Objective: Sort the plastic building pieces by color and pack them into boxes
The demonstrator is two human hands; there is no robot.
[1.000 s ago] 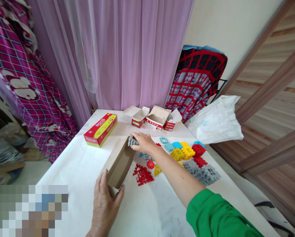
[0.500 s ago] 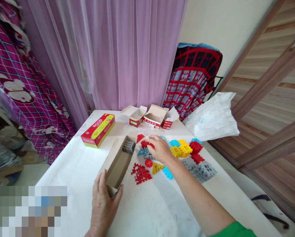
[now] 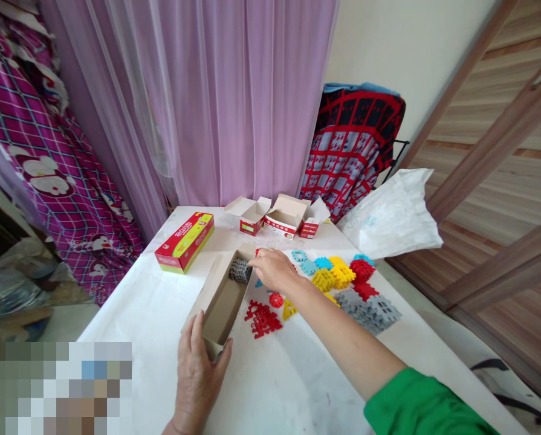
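Long box [image 3: 220, 311], end gripped by left hand [image 3: 199, 365], holds grey pieces [image 3: 240, 270]; loose pieces [image 3: 263, 320] lie unpacked; right hand's [image 3: 274, 270] grasp indiscernible.

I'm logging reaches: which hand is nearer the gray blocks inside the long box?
Right. The right hand is beside the gray blocks in the long box; the left hand holds the box's near end.

Lighting: bright, diffuse; grey shadow lies on the white tabletop [image 3: 261, 380] beside the right forearm [image 3: 347, 326]. Distortion: wide-angle stretch, wooden door [image 3: 497, 199] slanting at right edge. Lower left corner: coarse pixel blocks. Right hand [image 3: 274, 270]: perhaps slightly blurred.
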